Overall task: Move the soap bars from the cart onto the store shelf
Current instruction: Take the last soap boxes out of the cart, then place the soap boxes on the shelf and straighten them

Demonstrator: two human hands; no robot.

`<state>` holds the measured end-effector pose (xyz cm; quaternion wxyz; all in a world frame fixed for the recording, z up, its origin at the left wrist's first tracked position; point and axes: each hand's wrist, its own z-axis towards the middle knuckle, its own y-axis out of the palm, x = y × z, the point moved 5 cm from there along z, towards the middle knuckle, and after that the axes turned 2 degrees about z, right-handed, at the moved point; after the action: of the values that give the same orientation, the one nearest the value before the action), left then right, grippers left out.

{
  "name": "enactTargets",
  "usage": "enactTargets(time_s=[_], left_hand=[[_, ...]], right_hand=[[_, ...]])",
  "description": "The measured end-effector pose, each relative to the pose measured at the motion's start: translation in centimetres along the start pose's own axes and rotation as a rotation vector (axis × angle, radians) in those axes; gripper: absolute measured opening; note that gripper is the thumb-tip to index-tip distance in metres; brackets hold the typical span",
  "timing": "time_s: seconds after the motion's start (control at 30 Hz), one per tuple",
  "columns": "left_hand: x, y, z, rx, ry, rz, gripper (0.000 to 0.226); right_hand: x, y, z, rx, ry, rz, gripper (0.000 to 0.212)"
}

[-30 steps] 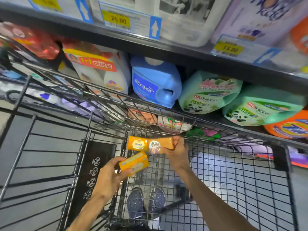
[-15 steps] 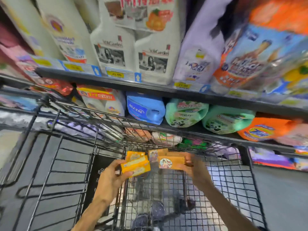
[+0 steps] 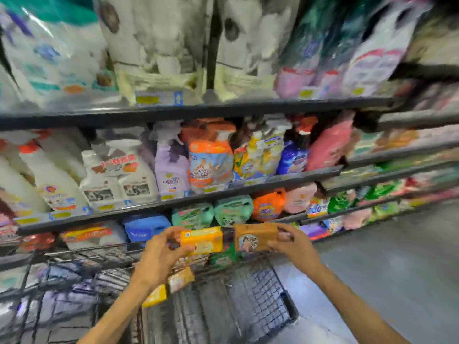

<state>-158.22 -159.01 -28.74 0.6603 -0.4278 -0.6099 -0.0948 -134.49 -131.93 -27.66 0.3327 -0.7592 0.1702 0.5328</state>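
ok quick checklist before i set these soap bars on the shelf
1. Left hand grips the yellow soap bar: ok.
2. Right hand grips the orange-brown soap bar: ok.
3. Both bars lifted above the cart: ok.
4. Free slot on the shelf for soap: cannot tell, the visible rows look full and the picture is blurred.
5. More soap bars waiting under the left wrist: ok, at least two in view.

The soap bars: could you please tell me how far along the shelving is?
Done: none visibly shelved. In hand: the left hand grips a yellow soap bar, the right hand an orange soap bar, both raised above the cart. Left: two more bars below the left hand.
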Motion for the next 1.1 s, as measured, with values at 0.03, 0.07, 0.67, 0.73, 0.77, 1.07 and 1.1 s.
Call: enactTargets(time_s=[0.03, 0.07, 0.67, 0.73, 0.77, 1.07, 1.1], left_hand=[[2.6, 0.7, 0.2, -0.013, 0.044, 0.011, 0.039], [4.9, 1.6, 0.5, -0.037, 0.083, 0.021, 0.041], [39.0, 31.9, 0.4, -0.376, 0.531, -0.022, 0.047], [42.2, 36.3, 0.0, -0.363, 0.577, -0.013, 0.040], [43.8, 38.3, -0.2, -0.364, 0.600, -0.009, 0.037], [52.7, 51.7, 1.3, -0.381, 0.673, 0.010, 0.033], [53.4, 52.7, 1.8, -0.378, 0.683, 0.023, 0.034]], right_hand=[[-1.0, -2.2, -1.4, 0.041, -0.013, 0.021, 0.043], [-1.6, -4.5, -2.8, 0.071, -0.008, 0.039, 0.043], [0.6, -44.6, -19.1, 0.610, -0.109, 0.158, 0.044], [1.3, -49.3, -19.6, 0.626, -0.125, 0.127, 0.045], [1.7, -51.5, -19.8, 0.627, -0.131, 0.114, 0.046], [3.8, -66.1, -19.2, 0.669, -0.142, 0.116, 0.047], [4.0, -67.1, -18.7, 0.668, -0.143, 0.113, 0.046]])
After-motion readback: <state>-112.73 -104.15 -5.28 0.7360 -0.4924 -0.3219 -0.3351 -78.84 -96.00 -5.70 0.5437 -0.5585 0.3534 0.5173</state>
